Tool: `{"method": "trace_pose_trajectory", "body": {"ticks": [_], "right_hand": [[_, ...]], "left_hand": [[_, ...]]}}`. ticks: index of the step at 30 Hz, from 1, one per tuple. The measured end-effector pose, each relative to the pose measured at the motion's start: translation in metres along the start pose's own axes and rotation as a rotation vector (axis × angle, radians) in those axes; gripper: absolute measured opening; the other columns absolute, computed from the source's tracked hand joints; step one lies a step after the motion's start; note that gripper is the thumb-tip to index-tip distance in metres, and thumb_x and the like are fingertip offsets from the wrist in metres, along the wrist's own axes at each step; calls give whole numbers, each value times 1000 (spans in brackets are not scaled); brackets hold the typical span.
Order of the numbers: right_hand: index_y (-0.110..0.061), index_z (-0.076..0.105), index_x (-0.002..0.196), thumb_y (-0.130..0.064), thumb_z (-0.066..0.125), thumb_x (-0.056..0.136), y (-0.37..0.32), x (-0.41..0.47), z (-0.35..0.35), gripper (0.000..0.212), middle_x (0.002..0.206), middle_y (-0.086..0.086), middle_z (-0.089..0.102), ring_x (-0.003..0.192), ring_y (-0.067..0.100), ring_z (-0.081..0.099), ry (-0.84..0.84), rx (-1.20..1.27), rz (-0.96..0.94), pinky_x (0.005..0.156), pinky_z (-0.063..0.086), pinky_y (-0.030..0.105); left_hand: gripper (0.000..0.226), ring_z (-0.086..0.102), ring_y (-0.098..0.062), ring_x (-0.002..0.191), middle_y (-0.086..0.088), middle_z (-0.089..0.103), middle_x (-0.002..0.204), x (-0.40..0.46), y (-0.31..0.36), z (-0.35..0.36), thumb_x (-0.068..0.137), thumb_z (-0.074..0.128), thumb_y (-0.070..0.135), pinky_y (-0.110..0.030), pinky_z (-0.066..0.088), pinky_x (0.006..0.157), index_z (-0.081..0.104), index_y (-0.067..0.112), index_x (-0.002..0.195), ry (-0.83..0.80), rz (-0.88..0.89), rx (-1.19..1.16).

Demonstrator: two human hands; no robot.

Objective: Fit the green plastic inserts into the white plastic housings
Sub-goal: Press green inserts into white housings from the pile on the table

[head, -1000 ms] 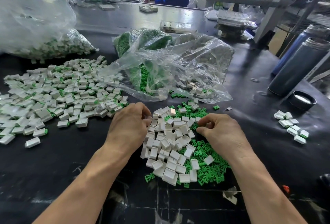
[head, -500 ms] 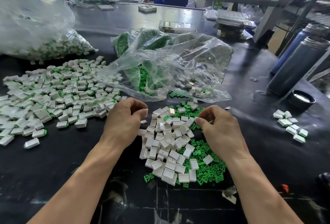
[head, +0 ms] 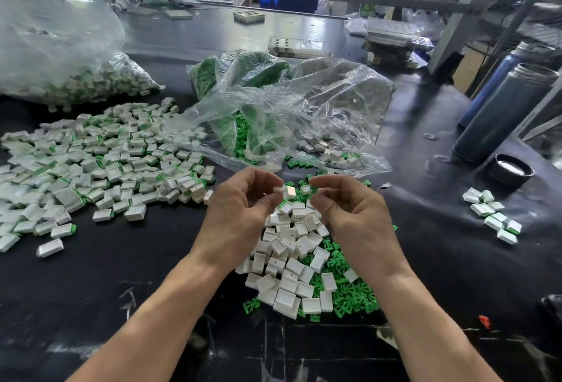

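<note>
Both hands raised over the mixed pile point(head: 301, 263) on the black worktop point(head: 127, 284). Left hand point(head: 243, 208) pinches a white housing point(head: 278, 190) at its fingertips. Right hand point(head: 352, 214) fingers curled, grip contents too small to tell, likely a green insert. Line up the opening, then push straight in until seated.

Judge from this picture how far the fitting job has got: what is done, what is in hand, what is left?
Done: a wide spread of white plastic housings with green ends covers the black table's left side. In hand: the left hand pinches one white housing; what the right hand holds is hidden. Left: the mixed pile of empty white housings and loose green plastic inserts, plus bagged stock behind.
</note>
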State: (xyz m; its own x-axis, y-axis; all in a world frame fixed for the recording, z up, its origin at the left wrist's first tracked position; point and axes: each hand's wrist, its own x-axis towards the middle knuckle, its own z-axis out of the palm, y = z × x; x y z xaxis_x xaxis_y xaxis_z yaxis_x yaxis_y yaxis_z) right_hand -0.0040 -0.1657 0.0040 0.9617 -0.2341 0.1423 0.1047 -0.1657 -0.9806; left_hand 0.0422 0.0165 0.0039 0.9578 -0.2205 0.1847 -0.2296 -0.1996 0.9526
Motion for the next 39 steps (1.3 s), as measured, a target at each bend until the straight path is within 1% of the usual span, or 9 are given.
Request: {"method": "trace_pose_trajectory", "body": {"ticks": [4,8,13,21,26,29,33,36,39], "right_hand": [[-35,77,103,-10,76,93,-1,-2,4,27,92,-2,74,83,9,68,-30,18,-52,77,56,26],[-37,76,106,-10,77,92,-1,-2,5,30,91,-7,73,75,3,63,-64,44,-60,69,49,22],[-38,76,107,-10,77,92,1,-2,5,32,91,-7,74,77,4,64,-76,58,-87,67,49,17],[-35,77,108,-10,76,92,3,-2,5,29,87,-6,71,69,2,59,-63,81,-121,61,46,13],[-37,78,110,-12,74,95,3,-2,5,29,88,-9,71,70,1,59,-58,77,-144,65,45,12],[-38,78,111,-10,71,97,3,-3,5,32,93,-10,73,71,-1,59,-60,50,-150,66,44,10],[-40,77,111,-14,73,94,1,-3,7,31,93,-9,73,82,5,64,-45,39,-163,74,50,16],[-37,73,103,-22,74,87,0,-4,9,22,96,-7,75,90,9,70,-41,55,-163,80,54,19],[-36,72,100,-22,74,87,1,-5,10,18,96,-6,75,90,10,71,-47,36,-170,80,55,20]], "left_hand": [[17,67,-10,81,6,74,91,-3,3,6,92,74,11,-31,58,75,70,25,99,-34,14,-38],[23,69,-15,81,0,74,89,-5,4,7,92,73,7,-28,59,72,73,27,104,-45,9,-152],[13,74,-20,84,-5,77,89,-4,5,7,89,77,13,-24,58,72,74,18,101,-23,-21,-259],[16,77,-23,91,-5,80,99,-5,8,6,97,66,16,-28,62,76,65,11,112,-51,-85,-376],[13,77,-26,93,-8,79,99,-5,7,8,99,62,13,-29,62,79,65,8,111,-80,-145,-448],[13,75,-21,90,-5,78,96,-4,5,10,97,64,14,-28,60,76,68,10,108,-79,-161,-466],[23,62,-8,71,3,73,82,-4,5,11,84,71,29,-21,52,62,73,15,102,-66,-163,-455],[21,58,-8,68,3,69,78,-3,3,11,79,75,33,-21,49,61,76,20,95,-60,-162,-451],[18,58,-8,68,1,69,80,-3,2,11,78,76,33,-21,49,60,77,22,93,-65,-164,-455]]}}
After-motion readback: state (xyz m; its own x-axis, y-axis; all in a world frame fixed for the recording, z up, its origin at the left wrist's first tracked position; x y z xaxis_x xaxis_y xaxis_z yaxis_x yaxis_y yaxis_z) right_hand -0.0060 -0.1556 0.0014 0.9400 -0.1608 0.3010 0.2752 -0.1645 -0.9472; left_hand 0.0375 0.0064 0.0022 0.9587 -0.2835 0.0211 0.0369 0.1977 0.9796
